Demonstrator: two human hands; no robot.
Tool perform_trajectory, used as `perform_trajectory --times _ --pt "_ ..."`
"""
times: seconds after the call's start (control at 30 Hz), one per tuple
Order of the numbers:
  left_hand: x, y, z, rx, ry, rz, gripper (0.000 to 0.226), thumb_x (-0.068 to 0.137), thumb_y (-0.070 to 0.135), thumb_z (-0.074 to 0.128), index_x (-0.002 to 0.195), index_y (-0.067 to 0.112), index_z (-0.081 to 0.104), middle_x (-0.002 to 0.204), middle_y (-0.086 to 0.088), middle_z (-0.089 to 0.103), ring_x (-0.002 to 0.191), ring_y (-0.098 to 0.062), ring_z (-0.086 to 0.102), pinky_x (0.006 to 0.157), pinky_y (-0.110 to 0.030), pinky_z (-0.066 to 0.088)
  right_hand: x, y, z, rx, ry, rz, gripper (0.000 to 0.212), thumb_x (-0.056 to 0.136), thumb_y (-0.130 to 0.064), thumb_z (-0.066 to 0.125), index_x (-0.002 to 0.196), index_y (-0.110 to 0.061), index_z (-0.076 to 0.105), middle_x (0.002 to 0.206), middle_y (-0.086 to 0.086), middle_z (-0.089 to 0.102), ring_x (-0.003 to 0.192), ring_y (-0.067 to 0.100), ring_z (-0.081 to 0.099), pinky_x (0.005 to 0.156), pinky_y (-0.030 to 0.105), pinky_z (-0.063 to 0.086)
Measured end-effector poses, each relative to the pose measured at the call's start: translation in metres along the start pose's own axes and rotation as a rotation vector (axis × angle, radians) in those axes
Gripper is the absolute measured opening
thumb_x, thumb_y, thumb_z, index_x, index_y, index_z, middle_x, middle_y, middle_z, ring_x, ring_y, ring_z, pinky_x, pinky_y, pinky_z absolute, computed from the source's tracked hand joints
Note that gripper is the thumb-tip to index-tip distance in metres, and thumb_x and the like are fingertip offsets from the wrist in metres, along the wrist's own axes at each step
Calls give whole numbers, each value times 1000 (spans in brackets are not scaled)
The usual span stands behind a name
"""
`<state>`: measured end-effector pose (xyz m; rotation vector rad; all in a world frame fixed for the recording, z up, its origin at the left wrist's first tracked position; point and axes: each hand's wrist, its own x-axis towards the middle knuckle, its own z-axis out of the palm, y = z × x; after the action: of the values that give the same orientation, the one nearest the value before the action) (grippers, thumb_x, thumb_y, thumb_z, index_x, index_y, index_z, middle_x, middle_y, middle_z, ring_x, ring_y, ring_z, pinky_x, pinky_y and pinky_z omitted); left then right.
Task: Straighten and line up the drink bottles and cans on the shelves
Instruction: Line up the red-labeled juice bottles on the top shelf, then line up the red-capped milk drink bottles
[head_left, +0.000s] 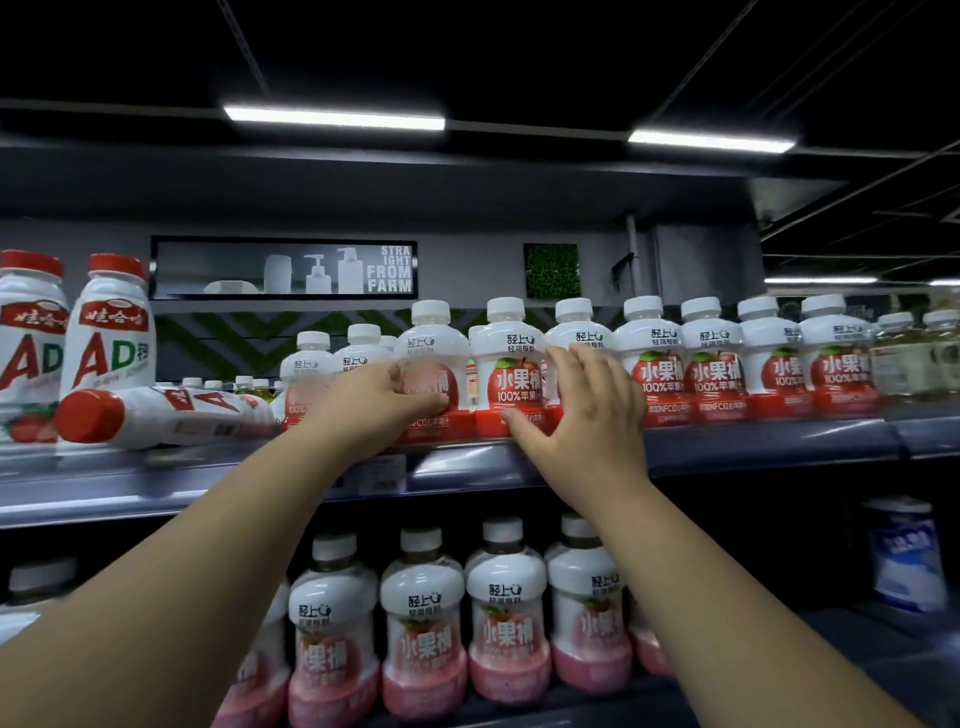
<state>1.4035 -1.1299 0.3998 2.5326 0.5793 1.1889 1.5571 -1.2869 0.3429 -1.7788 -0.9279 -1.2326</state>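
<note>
- Head view: left hand (384, 402) is up at the upper shelf (753, 441), fingers and thumb curled round the lower body of an apple-juice bottle (431, 338) in the front row.
- Right hand (589, 421) is just beside it, fingers spread and fairly straight, laid on the neighbour bottle (574, 325). The thumb reaches to the base of the middle bottle (506, 364). Reads as steadying, not a grip.
- Right-side row (717, 358) stands upright, labels front, bottles touching.
- Bottles behind the left hand (311, 358) sit further back, out of line.
- Toppled AD bottle (171, 415) lies on its side on the same shelf, red cap toward the camera, just beside the upright AD bottles (111, 332).
- Lower-shelf row (423, 623) is upright and roughly aligned.
- Step in hand, my read: squaring the gripped bottle against its neighbours at the shelf edge.
- Next move likely needs the label turned front and the bottle set flush with the row. After that, stand the toppled AD bottle up.
- Risk: bottles are tightly packed, so a shove could knock the neighbours.
</note>
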Motion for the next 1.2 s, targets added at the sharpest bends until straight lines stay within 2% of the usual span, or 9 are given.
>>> perform_trajectory --times 0.1,0.2,0.33,0.4,0.5,0.73,0.93,1.1,1.2 --pt "-4 1 0 91 35 11 46 81 63 65 112 28 62 99 5 69 84 -11 62 77 -32 50 -1 -4 -1 51 -15 -13 72 82 -64 55 143 -28 40 145 2 42 138 25 31 115 47 22" --pt "-15 5 0 220 125 30 54 82 65 62 122 28 59 110 3 68 89 -14 59 78 -32 49 -3 -13 2 119 -41 -49 69 82 -62 58 140 -27 43 145 1 42 138 24 32 116 46 21" --pt "-34 -3 -6 229 236 30 70 79 62 68 137 27 50 126 2 63 108 -17 60 89 -39 51 -6 -30 9 219 -66 -42 69 81 -58 64 139 -24 46 149 7 36 140 28 29 116 48 23" --pt "-47 -9 -12 225 241 22 66 77 59 69 134 30 51 123 2 63 107 -18 61 91 -44 53 -10 -39 13 255 -9 -42 66 80 -56 64 135 -22 50 147 11 39 139 31 31 114 51 25" --pt "-68 -18 -22 223 264 27 55 81 47 70 130 26 54 118 4 63 104 -15 61 90 -41 53 -19 -59 17 300 61 -105 59 80 -50 64 130 -20 55 142 12 45 136 33 35 112 52 29" --pt "-101 -56 -71 380 389 65 43 84 38 66 125 26 57 115 6 60 100 -13 55 80 -29 44 -24 -131 39 433 -10 -169 58 76 -48 62 125 -18 58 128 4 55 121 27 48 105 46 38" --pt "-107 -109 -127 527 563 83 42 76 27 74 116 20 62 113 -4 62 102 -29 54 87 -37 41 -23 -201 65 463 -52 -194 55 76 -45 68 124 -20 59 124 0 57 113 22 49 101 44 40" --pt "-98 -144 -149 396 417 58 43 80 34 73 119 28 55 114 2 61 100 -22 58 86 -38 50 -21 -245 81 404 -122 -198 55 78 -43 69 127 -20 57 123 -1 58 113 23 52 99 42 41" --pt "-93 -151 -154 334 410 148 47 83 33 72 125 28 52 115 4 62 98 -18 57 80 -32 45 -18 -260 83 344 -146 -190 58 78 -43 70 129 -22 55 121 -1 58 110 23 53 95 41 42"
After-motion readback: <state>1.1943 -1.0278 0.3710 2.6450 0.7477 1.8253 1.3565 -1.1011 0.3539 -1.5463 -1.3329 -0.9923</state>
